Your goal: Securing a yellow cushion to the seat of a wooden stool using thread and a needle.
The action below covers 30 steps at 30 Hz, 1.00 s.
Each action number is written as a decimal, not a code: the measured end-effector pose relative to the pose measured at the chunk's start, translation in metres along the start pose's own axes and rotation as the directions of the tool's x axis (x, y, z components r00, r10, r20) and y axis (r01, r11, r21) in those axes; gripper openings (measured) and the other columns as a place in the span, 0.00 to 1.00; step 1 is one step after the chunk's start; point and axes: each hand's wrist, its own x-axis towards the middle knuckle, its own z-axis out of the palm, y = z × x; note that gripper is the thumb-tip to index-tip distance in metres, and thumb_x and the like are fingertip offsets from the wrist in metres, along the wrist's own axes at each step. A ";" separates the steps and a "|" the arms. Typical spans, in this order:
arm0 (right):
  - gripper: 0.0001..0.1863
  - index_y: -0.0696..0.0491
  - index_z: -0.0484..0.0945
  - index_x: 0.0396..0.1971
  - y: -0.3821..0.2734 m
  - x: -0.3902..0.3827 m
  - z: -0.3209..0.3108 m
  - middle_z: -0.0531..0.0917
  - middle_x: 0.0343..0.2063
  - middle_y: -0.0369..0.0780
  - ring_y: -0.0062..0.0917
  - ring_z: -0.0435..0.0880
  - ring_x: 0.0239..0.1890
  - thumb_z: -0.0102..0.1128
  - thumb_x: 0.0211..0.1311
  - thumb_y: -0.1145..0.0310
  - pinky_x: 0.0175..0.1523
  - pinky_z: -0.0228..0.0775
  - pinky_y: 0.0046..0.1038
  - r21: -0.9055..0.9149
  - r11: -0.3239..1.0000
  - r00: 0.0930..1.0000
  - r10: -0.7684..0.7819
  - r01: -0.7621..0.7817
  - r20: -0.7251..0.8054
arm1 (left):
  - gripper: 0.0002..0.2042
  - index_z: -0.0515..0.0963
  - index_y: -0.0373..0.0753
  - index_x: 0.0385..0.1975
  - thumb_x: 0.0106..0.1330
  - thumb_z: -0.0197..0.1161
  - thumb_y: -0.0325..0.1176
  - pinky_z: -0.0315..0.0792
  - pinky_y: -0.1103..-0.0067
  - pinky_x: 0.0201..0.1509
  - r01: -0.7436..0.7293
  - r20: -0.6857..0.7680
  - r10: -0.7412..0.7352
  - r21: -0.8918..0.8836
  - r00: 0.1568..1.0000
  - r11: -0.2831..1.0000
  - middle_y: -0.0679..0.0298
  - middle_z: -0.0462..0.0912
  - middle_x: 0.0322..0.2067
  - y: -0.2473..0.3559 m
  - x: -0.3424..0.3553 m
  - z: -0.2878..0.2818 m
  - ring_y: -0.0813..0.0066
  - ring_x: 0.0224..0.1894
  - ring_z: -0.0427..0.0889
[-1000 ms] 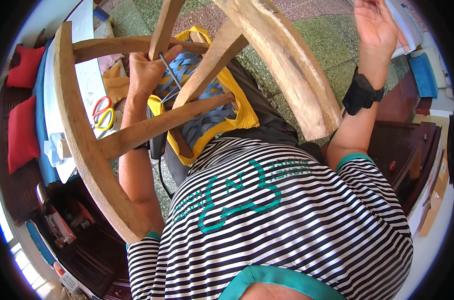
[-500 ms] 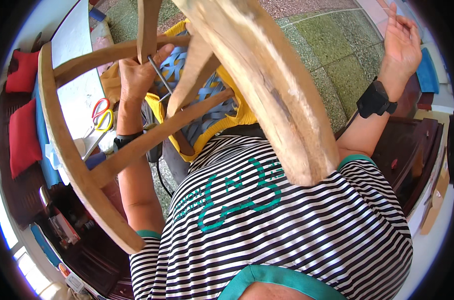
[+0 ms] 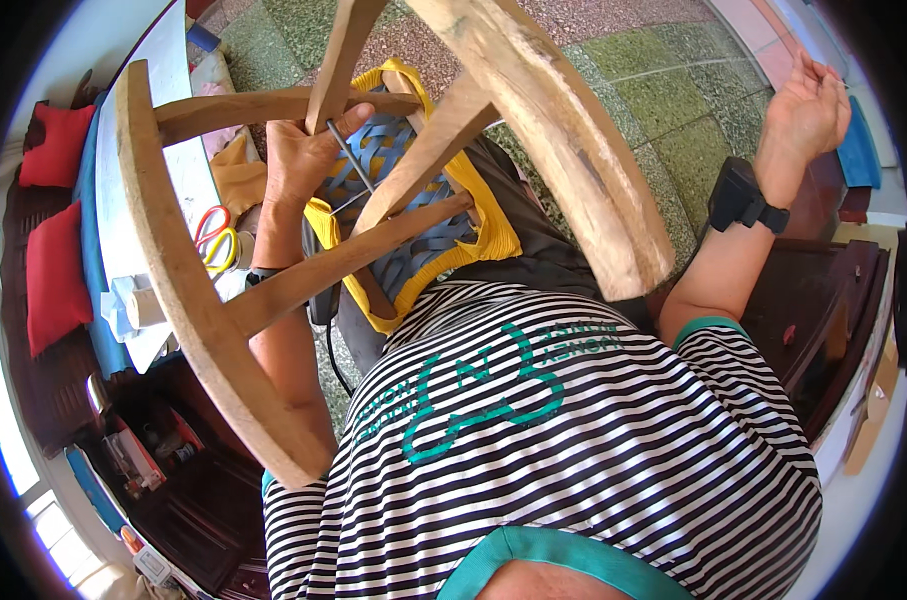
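Note:
A wooden folding stool (image 3: 178, 250) with crossed legs rests across my lap, its legs toward me. Its seat is woven from blue straps (image 3: 398, 175), with a band of yellow straps (image 3: 496, 225) along the edges. A metal rod (image 3: 351, 155) runs between the crossed legs. My left hand (image 3: 298, 160) is closed around the frame near the seat, thumb by the rod. Well off to the right, my right hand (image 3: 811, 108) is raised with fingers bent together. What is between them, if anything, is too small to make out.
Scissors with red and yellow handles (image 3: 216, 240) lie on a white-topped table (image 3: 178, 175) at the left. Beyond it, red cushions (image 3: 55, 280) sit on a dark bench. Dark wooden furniture (image 3: 823, 290) stands at the right, and the tiled floor (image 3: 663, 110) stretches ahead.
The stool has tipped and shifted away from my chest and a little to the right, along with my left hand. The fingers of my right hand, stretched upward before, are now bent together.

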 end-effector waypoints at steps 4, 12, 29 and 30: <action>0.07 0.69 0.70 0.34 0.010 0.012 -0.020 0.77 0.29 0.51 0.40 0.80 0.36 0.41 0.62 0.82 0.54 0.71 0.47 -0.096 0.992 0.997 -0.075 0.078 0.027 | 0.14 0.82 0.32 0.35 0.53 0.75 0.34 0.73 0.83 0.34 0.024 -0.022 -0.025 -0.044 0.999 0.999 0.66 0.83 0.27 0.005 -0.001 -0.002 0.83 0.29 0.78; 0.05 0.68 0.74 0.34 0.002 0.016 -0.022 0.79 0.31 0.52 0.38 0.82 0.34 0.53 0.58 0.83 0.46 0.78 0.41 -0.114 0.991 0.996 0.070 -0.063 0.052 | 0.14 0.82 0.34 0.34 0.52 0.75 0.36 0.74 0.81 0.36 -0.010 -0.011 0.010 0.031 1.000 0.999 0.66 0.84 0.28 -0.001 0.002 -0.001 0.81 0.31 0.79; 0.08 0.59 0.78 0.34 0.058 -0.305 0.028 0.82 0.32 0.36 0.16 0.80 0.32 0.65 0.55 0.74 0.35 0.74 0.21 -0.673 0.611 0.150 0.777 -0.418 0.612 | 0.18 0.79 0.33 0.43 0.53 0.73 0.30 0.73 0.83 0.37 0.154 0.064 -0.162 0.107 0.985 0.982 0.65 0.82 0.31 -0.002 -0.024 -0.017 0.82 0.32 0.78; 0.08 0.59 0.78 0.34 0.056 -0.306 0.030 0.82 0.32 0.36 0.16 0.80 0.32 0.65 0.55 0.74 0.35 0.74 0.21 -0.671 0.611 0.145 0.775 -0.419 0.615 | 0.20 0.77 0.32 0.46 0.54 0.72 0.29 0.74 0.82 0.41 0.110 -0.034 -0.109 0.032 0.993 0.993 0.63 0.82 0.33 -0.002 -0.036 -0.022 0.80 0.34 0.79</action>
